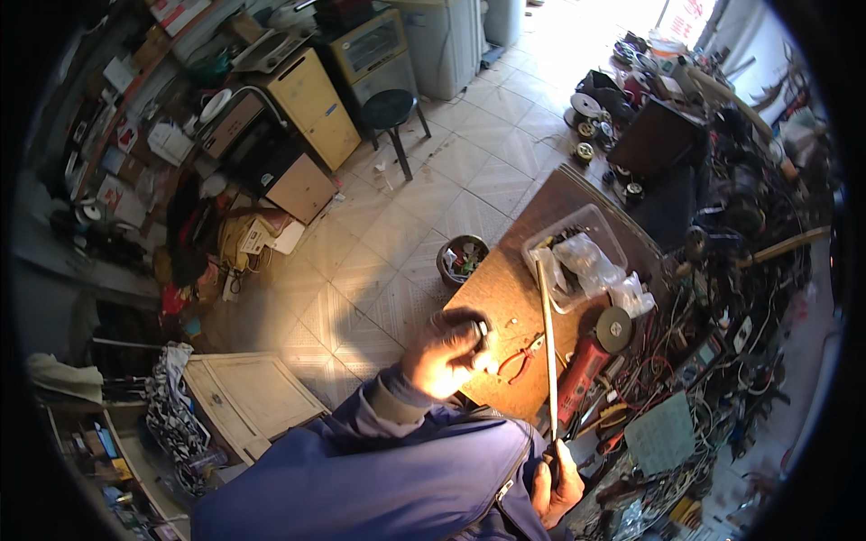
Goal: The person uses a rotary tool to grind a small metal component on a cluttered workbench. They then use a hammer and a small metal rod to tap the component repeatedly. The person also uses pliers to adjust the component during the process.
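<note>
My left hand [442, 353] is raised over the near-left edge of the wooden workbench [487, 311], in bright light. Its fingers are curled round a small dark object [480, 332] whose kind I cannot make out. Close to my body, my right hand [559, 487] is closed on the lower end of a long, thin, pale rod [548, 352]. This rod points away from me across the bench, its far end over a clear plastic box [606, 236]. Between the left hand and the rod lie red-handled pliers [520, 361]. A red angle grinder [585, 371] rests right of the rod.
Plastic bags [585, 261] fill part of the box. Tangled wires, tools and a multimeter [704, 356] crowd the right side. A small bin [463, 260] stands on the floor beside the bench. Farther off are a black stool [393, 113] and a yellow cabinet [311, 108].
</note>
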### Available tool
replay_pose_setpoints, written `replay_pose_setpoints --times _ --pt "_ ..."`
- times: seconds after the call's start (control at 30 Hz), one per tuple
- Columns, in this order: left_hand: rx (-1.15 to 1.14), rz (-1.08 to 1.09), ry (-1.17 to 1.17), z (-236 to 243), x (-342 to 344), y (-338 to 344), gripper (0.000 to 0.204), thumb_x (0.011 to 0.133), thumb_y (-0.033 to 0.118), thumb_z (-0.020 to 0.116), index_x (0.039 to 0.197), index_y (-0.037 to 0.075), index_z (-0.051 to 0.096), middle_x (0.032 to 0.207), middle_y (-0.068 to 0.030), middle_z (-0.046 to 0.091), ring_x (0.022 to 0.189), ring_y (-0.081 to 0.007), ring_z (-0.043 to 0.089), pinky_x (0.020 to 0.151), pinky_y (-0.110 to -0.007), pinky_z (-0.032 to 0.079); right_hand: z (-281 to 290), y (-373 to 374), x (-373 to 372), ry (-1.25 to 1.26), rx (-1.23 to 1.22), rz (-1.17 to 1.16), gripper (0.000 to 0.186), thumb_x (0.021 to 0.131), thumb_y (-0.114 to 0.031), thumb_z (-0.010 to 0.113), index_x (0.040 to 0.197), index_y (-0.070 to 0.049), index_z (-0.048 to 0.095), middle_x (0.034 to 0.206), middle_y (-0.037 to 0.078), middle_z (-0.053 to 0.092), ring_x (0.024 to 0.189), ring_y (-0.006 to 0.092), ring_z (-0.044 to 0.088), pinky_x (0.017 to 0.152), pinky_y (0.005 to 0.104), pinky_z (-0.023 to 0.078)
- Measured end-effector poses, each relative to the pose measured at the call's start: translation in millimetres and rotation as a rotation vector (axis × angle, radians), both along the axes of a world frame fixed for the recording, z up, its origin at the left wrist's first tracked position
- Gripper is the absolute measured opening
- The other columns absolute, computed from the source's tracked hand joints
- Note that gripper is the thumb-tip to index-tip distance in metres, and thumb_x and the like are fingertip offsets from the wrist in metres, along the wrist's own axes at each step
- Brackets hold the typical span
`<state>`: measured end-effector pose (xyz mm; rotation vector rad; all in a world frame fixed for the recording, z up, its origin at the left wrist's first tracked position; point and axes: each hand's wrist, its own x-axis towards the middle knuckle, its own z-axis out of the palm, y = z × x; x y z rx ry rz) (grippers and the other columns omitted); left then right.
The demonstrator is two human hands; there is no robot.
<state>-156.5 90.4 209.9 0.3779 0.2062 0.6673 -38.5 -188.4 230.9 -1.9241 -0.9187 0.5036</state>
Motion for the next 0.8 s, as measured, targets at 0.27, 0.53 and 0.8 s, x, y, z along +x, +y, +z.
replay_pose_setpoints --times 0.27,0.53,0.8 --pt "0.137 0.102 -0.098 25 -29 8 0.02 0.1 0.011 0.065 0.118 0.002 0.069 0.096 -0.0178 0.064 0.088 -0.0267 0.067 0.078 -0.042 0.056 -1 19 -15 0.197 0.071 0.076 0.042 0.094 0.002 0.06 0.136 0.009 0.058 0.094 0.006 0.066 0.075 0.008 0.056 0.071 0.0224 0.046" --pt "-0.129 -0.007 0.012 -21 0 -5 0.019 0.099 0.005 0.064 0.118 0.002 0.071 0.13 -0.0117 0.066 0.111 -0.0258 0.067 0.094 -0.042 0.057 -4 100 -45 -0.309 -0.031 0.154 0.049 0.085 0.006 0.066 0.134 -0.001 0.063 0.091 0.015 0.069 0.072 0.026 0.067 0.069 0.0306 0.054" --pt "0.133 -0.226 0.159 -6 11 47 0.018 0.102 0.02 0.066 0.11 0.003 0.069 0.084 0.0004 0.06 0.059 -0.004 0.044 0.054 -0.021 0.039 4 156 -3 -0.221 0.258 0.135 0.044 0.083 0.0 0.079 0.125 0.0 0.067 0.1 0.015 0.067 0.086 0.0286 0.065 0.08 0.0355 0.053"
